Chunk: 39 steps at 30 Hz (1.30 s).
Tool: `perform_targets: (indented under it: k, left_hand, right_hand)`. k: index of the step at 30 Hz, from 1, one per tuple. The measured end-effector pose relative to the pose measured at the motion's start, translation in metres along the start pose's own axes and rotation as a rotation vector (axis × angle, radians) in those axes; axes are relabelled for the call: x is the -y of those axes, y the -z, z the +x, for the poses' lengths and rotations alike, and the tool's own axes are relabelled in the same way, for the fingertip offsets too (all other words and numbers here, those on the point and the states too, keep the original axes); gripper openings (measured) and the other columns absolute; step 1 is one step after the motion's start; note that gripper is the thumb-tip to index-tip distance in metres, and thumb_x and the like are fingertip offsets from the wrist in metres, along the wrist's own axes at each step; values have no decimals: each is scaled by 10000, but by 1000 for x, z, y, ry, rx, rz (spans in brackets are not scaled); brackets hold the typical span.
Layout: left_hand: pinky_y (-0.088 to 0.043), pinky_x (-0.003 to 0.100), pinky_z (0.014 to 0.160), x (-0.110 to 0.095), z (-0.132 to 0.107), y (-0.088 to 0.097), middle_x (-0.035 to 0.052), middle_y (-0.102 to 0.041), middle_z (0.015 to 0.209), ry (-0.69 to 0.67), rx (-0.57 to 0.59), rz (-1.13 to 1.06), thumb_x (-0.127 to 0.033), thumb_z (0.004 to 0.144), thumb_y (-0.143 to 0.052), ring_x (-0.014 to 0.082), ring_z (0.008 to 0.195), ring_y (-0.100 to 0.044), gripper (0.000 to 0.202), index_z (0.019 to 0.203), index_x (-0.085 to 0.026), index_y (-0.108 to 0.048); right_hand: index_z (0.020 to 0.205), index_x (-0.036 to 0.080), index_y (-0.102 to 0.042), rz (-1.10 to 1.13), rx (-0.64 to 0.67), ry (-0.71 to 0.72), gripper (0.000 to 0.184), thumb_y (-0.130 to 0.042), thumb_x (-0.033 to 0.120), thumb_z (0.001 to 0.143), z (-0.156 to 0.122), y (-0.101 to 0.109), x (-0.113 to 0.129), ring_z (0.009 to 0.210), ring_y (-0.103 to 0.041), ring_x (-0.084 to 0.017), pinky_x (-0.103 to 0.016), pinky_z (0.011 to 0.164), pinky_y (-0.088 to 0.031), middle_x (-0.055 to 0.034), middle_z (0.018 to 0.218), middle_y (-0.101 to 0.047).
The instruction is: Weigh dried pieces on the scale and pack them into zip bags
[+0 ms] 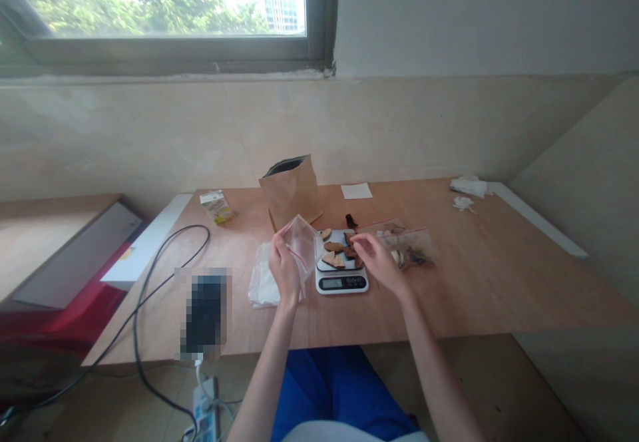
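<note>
Clear plastic bag (301, 245) pinched upright in your left hand (284, 272) stands just left of the kitchen scale (342, 281), while your right fingers (360, 241), loosely curled, reach the brown slices (333, 247) from the right, holding nothing you can make out.

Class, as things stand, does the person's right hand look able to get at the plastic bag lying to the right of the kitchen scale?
Probably yes: the right hand is beside the kitchen scale, right next to the plastic bag, and nothing appears to stand between them.
</note>
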<state>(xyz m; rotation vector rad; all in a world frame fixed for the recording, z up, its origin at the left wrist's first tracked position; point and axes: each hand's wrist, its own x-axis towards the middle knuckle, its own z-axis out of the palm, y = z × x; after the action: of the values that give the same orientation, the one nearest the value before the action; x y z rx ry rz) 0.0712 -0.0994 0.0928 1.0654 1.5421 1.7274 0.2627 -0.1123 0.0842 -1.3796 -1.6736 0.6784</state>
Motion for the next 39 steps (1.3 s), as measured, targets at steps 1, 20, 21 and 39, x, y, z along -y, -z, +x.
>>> perform_targets:
  k: [1, 20, 21, 39]
  left_hand:
    - [-416, 327, 939, 2, 1, 0, 116, -662, 1080, 26, 4, -19, -464, 908, -289, 193, 1036, -599, 485, 1037, -136, -622]
    - [-441, 331, 924, 18, -4, -15, 114, -662, 1089, 70, -18, -136, -483, 910, -265, 184, 1031, -613, 486, 1071, -163, -593]
    - [-433, 332, 932, 17, -6, -16, 113, -662, 1090, 68, -18, -132, -482, 911, -266, 184, 1039, -608, 486, 1067, -165, -599]
    - [-423, 331, 962, 18, -12, -8, 127, -636, 1149, 54, -17, -325, -473, 910, -296, 184, 1082, -591, 467, 1098, -158, -586]
  right_hand:
    - [943, 201, -564, -75, -6, 23, 179, -464, 322, 857, -4, 0, -6, 914, -568, -205, -352, 793, -472, -81, 975, -602]
    - [982, 195, -593, -38, -86, 10, 215, -509, 336, 843, -13, 0, 6, 807, -611, -180, -325, 741, -493, -68, 960, -656]
    - [998, 193, -590, 12, -104, 15, 234, -506, 351, 847, -9, 0, 16, 811, -613, -173, -312, 737, -495, -67, 975, -655]
    - [1082, 189, -548, -314, 109, 214, 262, -463, 137, 840, -21, -51, -23, 1100, -519, -238, -445, 948, -431, -108, 1138, -566]
